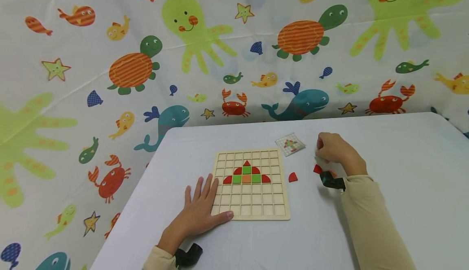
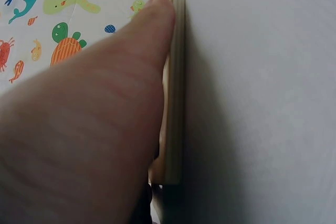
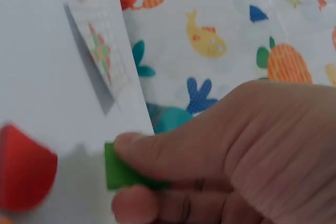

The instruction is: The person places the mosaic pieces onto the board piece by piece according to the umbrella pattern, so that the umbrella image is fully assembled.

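Note:
In the head view a wooden grid board [image 1: 267,209] lies on the white table. Its cells hold a red triangle [image 1: 247,163] on top, with green squares, red quarter-rounds and an orange square [image 1: 246,178] below. My left hand [image 1: 198,216] rests with spread fingers on the board's left side, its thumb along the near edge. Right of the board, my right hand [image 1: 338,152] is above the table. The right wrist view shows it pinching a green square tile [image 3: 116,171] between thumb and finger. A red quarter-round piece [image 3: 26,169] lies close by.
A small pattern card [image 1: 290,144] lies at the board's far right corner, one side raised. Between board and right hand lie a red quarter-round [image 1: 292,177] and another red piece [image 1: 317,168]. A sea-animal printed cloth [image 1: 205,86] hangs behind the table.

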Tool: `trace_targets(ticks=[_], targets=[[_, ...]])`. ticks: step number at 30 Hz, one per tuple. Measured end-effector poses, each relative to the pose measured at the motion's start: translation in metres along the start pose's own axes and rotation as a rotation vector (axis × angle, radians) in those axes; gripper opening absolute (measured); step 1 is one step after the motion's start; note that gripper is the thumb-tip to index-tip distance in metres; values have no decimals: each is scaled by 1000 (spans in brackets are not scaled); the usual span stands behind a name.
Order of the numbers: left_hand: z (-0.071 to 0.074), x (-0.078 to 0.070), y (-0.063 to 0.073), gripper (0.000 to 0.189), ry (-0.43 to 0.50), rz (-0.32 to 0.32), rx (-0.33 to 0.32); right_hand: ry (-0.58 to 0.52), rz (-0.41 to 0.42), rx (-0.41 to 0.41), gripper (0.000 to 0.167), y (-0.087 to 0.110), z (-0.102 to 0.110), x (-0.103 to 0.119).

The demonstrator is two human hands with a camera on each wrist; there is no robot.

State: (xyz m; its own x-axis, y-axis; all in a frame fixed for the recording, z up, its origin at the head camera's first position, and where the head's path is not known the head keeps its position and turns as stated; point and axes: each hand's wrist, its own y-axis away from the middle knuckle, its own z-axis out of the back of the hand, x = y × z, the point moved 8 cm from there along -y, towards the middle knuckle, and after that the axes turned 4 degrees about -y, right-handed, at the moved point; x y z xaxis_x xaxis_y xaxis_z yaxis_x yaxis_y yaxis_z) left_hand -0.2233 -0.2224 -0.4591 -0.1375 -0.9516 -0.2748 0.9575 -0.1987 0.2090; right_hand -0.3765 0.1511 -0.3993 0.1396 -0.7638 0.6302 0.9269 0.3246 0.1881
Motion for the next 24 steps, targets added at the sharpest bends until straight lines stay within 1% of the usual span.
trace_targets(ticks=[2, 4, 8, 12, 19, 24], targets=[[1, -1, 0, 120, 3, -1, 0, -26, 48, -30, 12, -2, -2, 13], [2, -1, 0, 120, 10, -3, 1, -56, 87, -43, 13, -4, -7, 27], [2, -2, 1, 120, 15, -1, 3, -89, 142, -34, 10, -9, -20, 53], [1, -1, 0, 120, 19, -3, -6, -90, 193, -13, 10, -13, -34, 73], [0, 2, -1, 120, 6, 0, 0, -124, 288, 25, 13, -17, -56, 101], [2, 1, 0, 120, 17, -4, 2, -144, 344, 56, 13, -15, -68, 116]])
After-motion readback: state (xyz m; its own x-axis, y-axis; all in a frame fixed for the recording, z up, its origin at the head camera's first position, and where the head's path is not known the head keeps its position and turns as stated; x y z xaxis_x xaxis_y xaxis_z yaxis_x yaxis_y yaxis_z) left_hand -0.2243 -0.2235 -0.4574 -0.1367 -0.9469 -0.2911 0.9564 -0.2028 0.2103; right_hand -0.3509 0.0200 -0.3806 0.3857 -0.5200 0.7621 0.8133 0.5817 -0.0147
